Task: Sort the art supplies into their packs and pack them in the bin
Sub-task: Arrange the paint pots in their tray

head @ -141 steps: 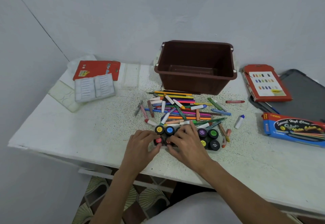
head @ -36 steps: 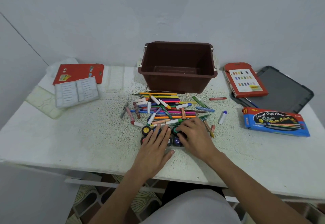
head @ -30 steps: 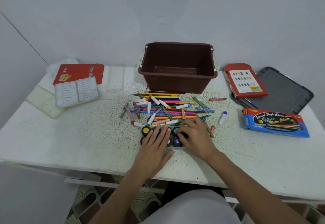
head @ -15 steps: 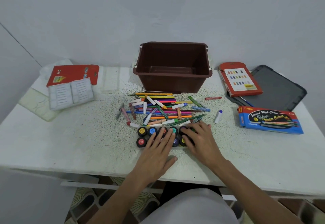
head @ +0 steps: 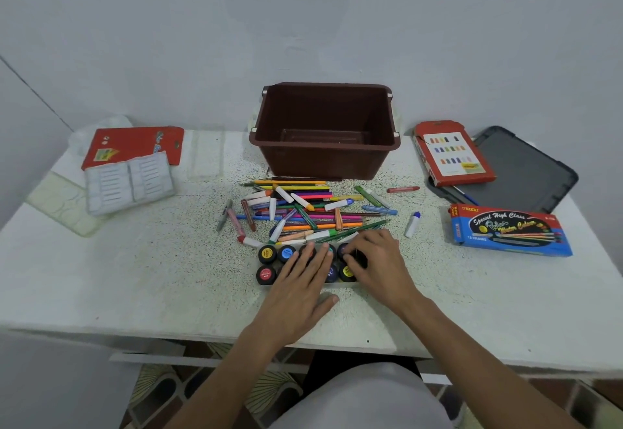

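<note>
At the lower centre of the frame the left hand (head: 300, 290) lay flat with straight fingers across the paint pots (head: 268, 254), probably to steady the two rows in their clear tray (head: 337, 283) while the right hand (head: 377, 263) worked at the tray's right end. The left grip was open and only pressed on the lids, while the right grip was closed, its fingers curled round a dark pot (head: 360, 256), apparently seating it. The loose pens (head: 303, 212) lay just above on the tabletop (head: 151, 260), below the brown bin (head: 323, 159) at upper centre.
</note>
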Demonstrator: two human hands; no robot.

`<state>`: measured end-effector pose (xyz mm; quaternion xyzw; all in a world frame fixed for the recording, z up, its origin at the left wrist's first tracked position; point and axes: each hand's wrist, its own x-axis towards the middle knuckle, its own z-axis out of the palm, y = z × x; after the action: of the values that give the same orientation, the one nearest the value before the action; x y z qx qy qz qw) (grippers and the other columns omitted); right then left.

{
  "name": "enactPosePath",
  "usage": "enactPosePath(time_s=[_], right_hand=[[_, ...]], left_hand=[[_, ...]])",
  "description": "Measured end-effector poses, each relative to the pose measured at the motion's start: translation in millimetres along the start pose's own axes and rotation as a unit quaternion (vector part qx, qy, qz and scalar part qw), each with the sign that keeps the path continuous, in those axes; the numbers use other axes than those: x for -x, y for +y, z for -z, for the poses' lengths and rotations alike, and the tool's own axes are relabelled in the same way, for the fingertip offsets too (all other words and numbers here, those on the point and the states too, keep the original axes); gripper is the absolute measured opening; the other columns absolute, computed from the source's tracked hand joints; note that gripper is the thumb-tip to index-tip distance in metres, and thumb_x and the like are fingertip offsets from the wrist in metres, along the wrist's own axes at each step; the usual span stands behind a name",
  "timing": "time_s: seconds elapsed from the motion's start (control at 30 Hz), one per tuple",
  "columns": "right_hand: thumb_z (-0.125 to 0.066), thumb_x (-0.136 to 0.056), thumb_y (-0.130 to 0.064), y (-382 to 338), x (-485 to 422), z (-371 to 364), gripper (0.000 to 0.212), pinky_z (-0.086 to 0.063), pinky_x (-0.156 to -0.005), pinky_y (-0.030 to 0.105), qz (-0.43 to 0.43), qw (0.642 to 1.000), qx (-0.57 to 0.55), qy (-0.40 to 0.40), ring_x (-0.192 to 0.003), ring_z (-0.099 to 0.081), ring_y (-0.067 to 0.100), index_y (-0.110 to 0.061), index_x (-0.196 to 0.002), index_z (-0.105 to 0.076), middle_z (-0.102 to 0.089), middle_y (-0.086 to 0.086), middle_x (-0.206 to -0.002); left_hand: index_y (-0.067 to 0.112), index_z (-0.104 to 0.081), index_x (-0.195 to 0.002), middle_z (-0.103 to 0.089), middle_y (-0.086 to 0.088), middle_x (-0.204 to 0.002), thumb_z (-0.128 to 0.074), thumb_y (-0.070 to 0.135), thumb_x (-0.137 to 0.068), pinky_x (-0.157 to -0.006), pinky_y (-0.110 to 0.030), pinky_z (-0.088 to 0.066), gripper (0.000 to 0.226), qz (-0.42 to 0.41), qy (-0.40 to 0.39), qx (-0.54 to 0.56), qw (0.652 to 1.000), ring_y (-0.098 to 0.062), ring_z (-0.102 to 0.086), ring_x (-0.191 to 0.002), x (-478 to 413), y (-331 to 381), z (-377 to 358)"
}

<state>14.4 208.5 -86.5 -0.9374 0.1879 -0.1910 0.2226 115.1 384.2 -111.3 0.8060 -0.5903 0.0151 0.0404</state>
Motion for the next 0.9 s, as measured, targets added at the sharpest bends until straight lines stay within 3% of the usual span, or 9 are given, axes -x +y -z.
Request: enactPosePath(time_s=[0.17,0.3,0.47,0.6,0.7,0.77,0.83,0.9], right_hand=[[-0.073,-0.084,-0.015,3.1,2.4,-1.5,0.009,-0.029,-0.076,0.027,0.0,1.0,-0.012,0.004,-0.09,-0.048,0.021,-0.017,-0.093,-0.072,-0.062,-0.003,-0.094],[-0.07,-0.086,-0.023,4.4,2.8,-0.4,0.009,-0.041,-0.08,0.04,-0.007,1.0,-0.005,-0.011,-0.092,-0.047,0.021,-0.023,-0.095,-0.071,-0.061,-0.005,-0.096],[-0.069,-0.086,-0.016,-0.3,0.0,1.2,0.009,-0.028,-0.076,0.03,-0.008,1.0,-0.006,-0.014,-0.094,-0.045,0.02,-0.021,-0.093,-0.072,-0.061,-0.004,-0.095],[-0.067,-0.088,-0.017,4.2,0.5,1.5,0.011,-0.035,-0.08,0.032,-0.006,1.0,-0.007,-0.028,-0.097,-0.045,0.02,-0.02,-0.098,-0.072,-0.06,-0.003,-0.1],[-0.059,-0.093,-0.025,3.0,7.4,2.8,0.021,-0.035,-0.087,0.03,0.039,0.999,0.025,-0.006,-0.104,-0.048,0.023,-0.016,-0.109,-0.07,-0.059,0.003,-0.114],[-0.047,-0.099,-0.034,2.9,17.4,0.2,0.035,-0.036,-0.102,0.038,0.078,0.994,0.076,-0.001,-0.119,-0.048,0.027,-0.014,-0.123,-0.064,-0.057,0.007,-0.13],[-0.035,-0.103,-0.04,2.3,31.0,-7.1,0.048,-0.03,-0.112,0.053,0.095,0.984,0.148,-0.041,-0.137,-0.037,0.034,-0.014,-0.141,-0.051,-0.047,0.009,-0.147],[-0.028,-0.105,-0.044,3.7,42.7,-14.4,0.055,-0.022,-0.115,0.059,0.087,0.975,0.186,-0.081,-0.147,-0.019,0.036,-0.015,-0.152,-0.032,-0.031,0.008,-0.158]], left_hand=[[0.008,-0.02,-0.154,-0.016,-0.007,-0.162,-0.029,0.055,-0.102,-0.117,-0.04,-0.012,0.071,0.001,0.007,-0.005,1.0,-0.025,-0.011,-0.15,0.3,0.4,-1.0],[0.008,-0.019,-0.154,-0.015,-0.006,-0.162,-0.028,0.056,-0.102,-0.117,-0.04,-0.011,0.071,0.0,0.005,-0.003,1.0,-0.025,-0.01,-0.15,-0.1,0.7,-1.0],[0.008,-0.019,-0.154,-0.014,-0.006,-0.162,-0.027,0.056,-0.102,-0.117,-0.04,-0.01,0.072,0.004,0.002,-0.004,1.0,-0.023,-0.007,-0.15,-0.3,0.3,-1.2],[0.008,-0.019,-0.154,-0.013,-0.006,-0.162,-0.027,0.057,-0.102,-0.117,-0.039,-0.01,0.072,0.004,0.001,-0.002,1.0,-0.023,-0.006,-0.15,-0.4,0.7,-1.1],[0.009,-0.017,-0.155,-0.013,-0.005,-0.163,-0.026,0.057,-0.102,-0.117,-0.039,-0.009,0.072,0.006,-0.002,-0.001,1.0,-0.023,-0.006,-0.15,-0.8,0.6,-1.3],[0.008,-0.016,-0.155,-0.012,-0.005,-0.163,-0.026,0.057,-0.102,-0.117,-0.04,-0.008,0.072,0.007,-0.004,0.001,1.0,-0.023,-0.005,-0.151,-0.6,0.8,-1.7],[0.008,-0.016,-0.155,-0.01,-0.005,-0.163,-0.026,0.057,-0.102,-0.118,-0.04,-0.007,0.072,0.008,-0.003,0.006,1.0,-0.023,-0.003,-0.151,0.2,0.8,-1.9],[0.009,-0.016,-0.155,-0.011,-0.005,-0.163,-0.026,0.057,-0.102,-0.118,-0.04,-0.007,0.072,0.008,-0.003,0.007,1.0,-0.022,-0.003,-0.151,-0.1,0.4,-1.5]])
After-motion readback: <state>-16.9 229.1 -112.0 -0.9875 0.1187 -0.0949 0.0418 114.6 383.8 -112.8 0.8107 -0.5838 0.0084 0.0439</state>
